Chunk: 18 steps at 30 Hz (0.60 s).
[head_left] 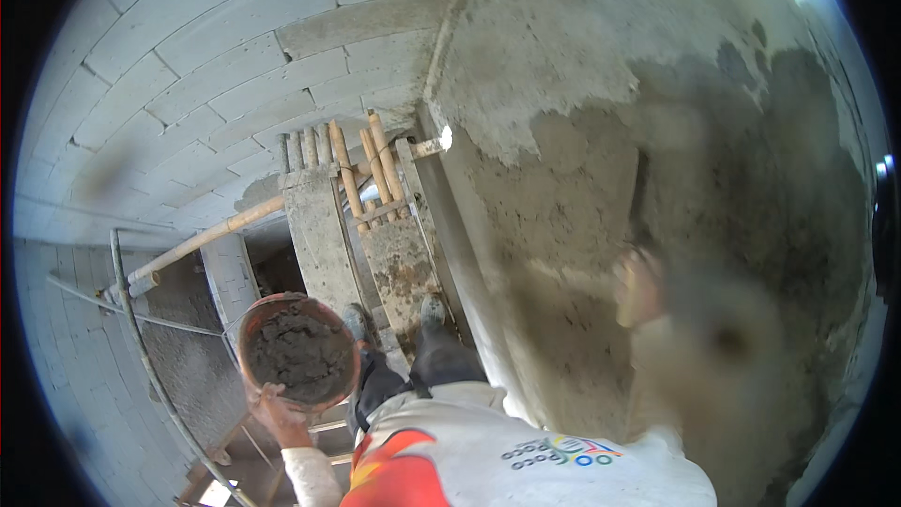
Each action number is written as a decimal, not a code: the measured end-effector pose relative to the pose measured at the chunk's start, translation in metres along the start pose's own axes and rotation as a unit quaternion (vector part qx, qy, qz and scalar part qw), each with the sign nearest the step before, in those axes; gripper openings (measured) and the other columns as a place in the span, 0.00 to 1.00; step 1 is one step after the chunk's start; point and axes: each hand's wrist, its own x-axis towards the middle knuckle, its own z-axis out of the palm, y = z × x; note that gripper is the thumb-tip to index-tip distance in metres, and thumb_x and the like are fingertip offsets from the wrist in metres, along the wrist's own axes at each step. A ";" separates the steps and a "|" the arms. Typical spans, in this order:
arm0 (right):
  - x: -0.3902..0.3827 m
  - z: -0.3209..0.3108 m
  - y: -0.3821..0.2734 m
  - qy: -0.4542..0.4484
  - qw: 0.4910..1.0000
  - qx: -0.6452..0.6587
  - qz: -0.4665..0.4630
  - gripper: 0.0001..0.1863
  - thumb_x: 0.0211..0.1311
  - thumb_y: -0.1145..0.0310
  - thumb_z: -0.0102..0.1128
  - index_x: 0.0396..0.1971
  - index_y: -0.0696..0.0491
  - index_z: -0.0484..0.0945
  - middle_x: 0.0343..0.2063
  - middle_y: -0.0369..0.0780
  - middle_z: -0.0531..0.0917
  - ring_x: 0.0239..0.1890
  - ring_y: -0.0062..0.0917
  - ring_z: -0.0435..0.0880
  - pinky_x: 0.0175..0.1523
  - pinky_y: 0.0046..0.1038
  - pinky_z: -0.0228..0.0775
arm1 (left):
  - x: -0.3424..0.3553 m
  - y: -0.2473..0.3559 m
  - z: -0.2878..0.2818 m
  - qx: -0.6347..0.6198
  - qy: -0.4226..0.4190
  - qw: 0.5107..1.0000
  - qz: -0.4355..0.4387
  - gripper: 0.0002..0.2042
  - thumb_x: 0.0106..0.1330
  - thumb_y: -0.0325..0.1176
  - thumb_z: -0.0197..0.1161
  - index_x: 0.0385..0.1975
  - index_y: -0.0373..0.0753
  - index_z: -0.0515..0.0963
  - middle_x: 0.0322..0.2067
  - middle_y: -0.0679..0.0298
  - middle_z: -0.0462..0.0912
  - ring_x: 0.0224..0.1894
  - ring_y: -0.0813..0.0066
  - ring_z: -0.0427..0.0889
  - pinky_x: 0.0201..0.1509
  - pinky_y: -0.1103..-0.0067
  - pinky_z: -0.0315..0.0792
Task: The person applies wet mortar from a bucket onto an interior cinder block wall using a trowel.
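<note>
My left hand [279, 415] grips the near rim of a round orange bucket [246, 336], held at my left side. Grey wet mortar [302, 353] fills much of it. At the right, my right hand [644, 289] is closed around a trowel [641, 190]. Its dark blade appears nearly edge-on, close to the plastered wall [554, 235]; whether it touches cannot be made out. Darker, rough mortar covers the middle of that wall, with a ragged upper edge against paler grey. Blurry smudges partly veil the area around my right hand.
My feet stand on narrow mortar-stained planks [402, 268]. Bamboo poles [379, 164] rise at their far end, and a long bamboo pole [225, 227] runs to the left. Pale block wall [216, 66] lies beyond. A thin metal pole [150, 357] slants at left, near dark gaps below.
</note>
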 end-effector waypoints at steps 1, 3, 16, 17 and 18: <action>-0.039 -0.022 -0.008 0.056 0.995 -0.071 -0.042 0.11 0.69 0.62 0.60 0.42 0.53 0.77 0.23 0.33 0.76 0.17 0.18 0.73 0.20 0.23 0.65 | 0.006 -0.004 0.008 -0.019 -0.016 1.000 -0.007 0.27 0.48 0.22 0.54 0.53 0.33 0.76 0.40 0.60 0.80 0.38 0.73 0.80 0.40 0.78 0.75; -0.075 -0.020 -0.030 0.028 0.994 -0.105 -0.033 0.10 0.69 0.62 0.59 0.42 0.53 0.77 0.23 0.33 0.76 0.17 0.18 0.73 0.21 0.23 0.65 | 0.008 -0.021 0.017 -0.057 -0.046 0.997 0.030 0.27 0.47 0.22 0.54 0.53 0.33 0.77 0.41 0.60 0.80 0.39 0.71 0.80 0.41 0.77 0.76; -0.102 0.163 0.043 -0.159 0.563 -0.677 -0.446 0.18 0.57 0.68 0.62 0.48 0.55 0.78 0.44 0.44 0.83 0.43 0.36 0.86 0.47 0.36 0.79 | -0.052 0.023 0.145 -0.067 -0.388 0.915 0.087 0.41 0.44 0.15 0.48 0.69 0.29 0.68 0.67 0.60 0.71 0.61 0.74 0.74 0.50 0.88 0.71; -0.104 0.177 0.052 -0.160 0.561 -0.677 -0.449 0.18 0.57 0.68 0.62 0.48 0.55 0.78 0.44 0.44 0.83 0.43 0.36 0.86 0.47 0.36 0.79 | -0.058 0.028 0.146 -0.062 -0.392 0.915 0.076 0.41 0.44 0.15 0.48 0.69 0.29 0.68 0.67 0.60 0.71 0.61 0.75 0.74 0.50 0.88 0.70; -0.101 0.189 0.066 -0.142 0.535 -0.693 -0.462 0.18 0.55 0.68 0.62 0.47 0.55 0.78 0.42 0.43 0.82 0.43 0.36 0.86 0.45 0.36 0.79 | -0.064 0.035 0.148 -0.057 -0.398 0.913 0.066 0.41 0.44 0.15 0.49 0.69 0.29 0.68 0.67 0.61 0.72 0.61 0.76 0.74 0.51 0.89 0.69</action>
